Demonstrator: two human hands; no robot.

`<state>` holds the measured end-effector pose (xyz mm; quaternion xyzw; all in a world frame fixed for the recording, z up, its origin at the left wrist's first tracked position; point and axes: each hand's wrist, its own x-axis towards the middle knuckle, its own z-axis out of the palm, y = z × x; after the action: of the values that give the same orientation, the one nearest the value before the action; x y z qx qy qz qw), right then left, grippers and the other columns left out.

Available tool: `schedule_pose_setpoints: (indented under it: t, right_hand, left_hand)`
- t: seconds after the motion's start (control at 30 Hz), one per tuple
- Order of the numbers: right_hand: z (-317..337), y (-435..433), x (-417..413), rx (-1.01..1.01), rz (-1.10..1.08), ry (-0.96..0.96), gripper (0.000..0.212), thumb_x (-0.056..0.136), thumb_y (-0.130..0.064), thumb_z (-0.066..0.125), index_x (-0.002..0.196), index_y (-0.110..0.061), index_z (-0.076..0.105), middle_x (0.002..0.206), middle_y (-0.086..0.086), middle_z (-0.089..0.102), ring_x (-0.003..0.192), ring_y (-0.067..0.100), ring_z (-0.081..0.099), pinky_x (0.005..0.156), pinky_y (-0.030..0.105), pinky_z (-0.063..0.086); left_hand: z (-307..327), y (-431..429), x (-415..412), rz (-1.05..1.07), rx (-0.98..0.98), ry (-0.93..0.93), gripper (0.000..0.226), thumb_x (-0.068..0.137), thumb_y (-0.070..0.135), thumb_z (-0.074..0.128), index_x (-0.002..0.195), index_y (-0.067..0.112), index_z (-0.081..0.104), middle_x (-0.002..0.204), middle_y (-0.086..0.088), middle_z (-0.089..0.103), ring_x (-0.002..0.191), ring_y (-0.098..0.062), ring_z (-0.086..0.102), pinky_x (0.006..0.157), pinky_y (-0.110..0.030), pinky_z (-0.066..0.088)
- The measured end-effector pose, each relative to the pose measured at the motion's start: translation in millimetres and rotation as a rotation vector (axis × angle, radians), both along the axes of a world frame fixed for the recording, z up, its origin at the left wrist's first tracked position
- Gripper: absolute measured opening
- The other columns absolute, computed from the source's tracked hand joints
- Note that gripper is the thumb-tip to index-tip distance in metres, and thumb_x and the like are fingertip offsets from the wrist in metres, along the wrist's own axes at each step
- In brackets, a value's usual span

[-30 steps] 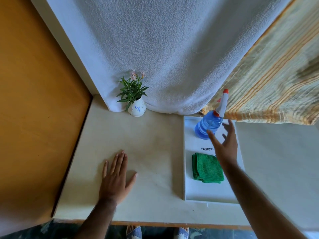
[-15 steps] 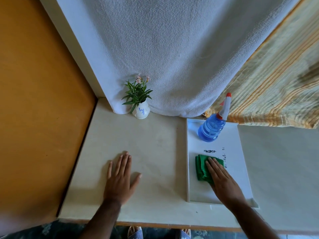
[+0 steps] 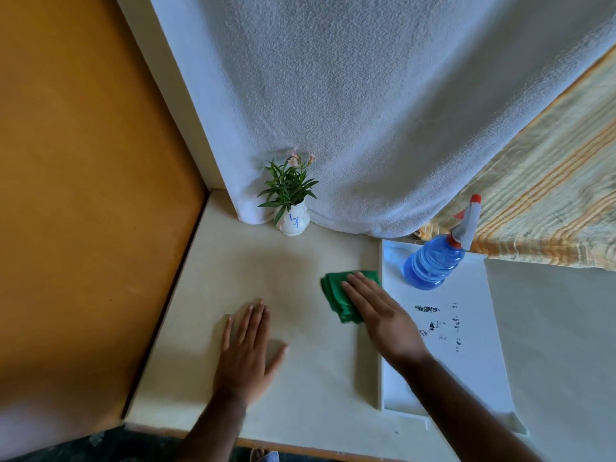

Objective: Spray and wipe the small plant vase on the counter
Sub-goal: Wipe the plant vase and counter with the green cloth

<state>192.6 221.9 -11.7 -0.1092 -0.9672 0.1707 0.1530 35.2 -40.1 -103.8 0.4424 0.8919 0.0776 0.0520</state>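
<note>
A small white vase [image 3: 292, 222] with blue scribbles and a green plant stands at the back of the cream counter [image 3: 266, 271], against a hanging white towel. A folded green cloth [image 3: 336, 295] lies on the counter just left of the white tray [image 3: 483, 328]. My right hand [image 3: 380, 315] rests flat on the cloth, fingers extended, covering its right part. My left hand [image 3: 246, 345] lies flat on the counter, fingers apart, holding nothing. A blue spray bottle [image 3: 433, 261] with a white and red nozzle stands at the tray's back.
An orange panel [image 3: 83, 195] walls the counter's left side. A white towel [image 3: 366, 111] and a striped orange cloth [image 3: 550, 211] hang behind. The tray carries dark printed marks [image 3: 436, 321]. The counter's front edge runs just below my forearms.
My right hand went from reaching near the spray bottle down onto the green cloth in the tray, then brought the cloth left onto the counter. My left hand stayed flat.
</note>
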Motion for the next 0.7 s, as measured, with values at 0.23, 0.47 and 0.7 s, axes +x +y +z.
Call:
schedule_pose_setpoints:
  t: [0.23, 0.47, 0.7]
  right_hand:
    - [6, 6, -133, 0.137, 0.252, 0.050, 0.048, 0.101, -0.004, 0.034, 0.143, -0.003, 0.058, 0.149, 0.013, 0.056, 0.141, 0.032, 0.050, 0.122, 0.042, 0.031]
    - [7, 29, -181, 0.226, 0.285, 0.014, 0.049, 0.097, -0.003, 0.034, 0.137, 0.000, 0.062, 0.142, 0.016, 0.063, 0.134, 0.036, 0.056, 0.115, 0.049, 0.041]
    - [-15, 38, -187, 0.193, 0.357, -0.017, 0.051, 0.094, 0.000, 0.034, 0.136, 0.001, 0.063, 0.142, 0.017, 0.062, 0.135, 0.034, 0.055, 0.123, 0.036, 0.024]
  left_hand:
    - [-1, 1, 1, 0.012, 0.041, 0.031, 0.086, 0.100, 0.068, 0.036, 0.162, 0.010, 0.028, 0.173, -0.009, 0.025, 0.159, -0.026, 0.025, 0.125, -0.061, 0.026]
    - [0, 2, 0, 0.025, 0.029, 0.037, 0.089, 0.097, 0.068, 0.046, 0.163, 0.010, 0.027, 0.173, -0.007, 0.026, 0.159, -0.024, 0.024, 0.123, -0.062, 0.030]
    - [0, 3, -1, 0.032, 0.025, 0.031, 0.089, 0.096, 0.068, 0.048, 0.162, 0.010, 0.031, 0.172, -0.007, 0.029, 0.158, -0.023, 0.026, 0.121, -0.062, 0.032]
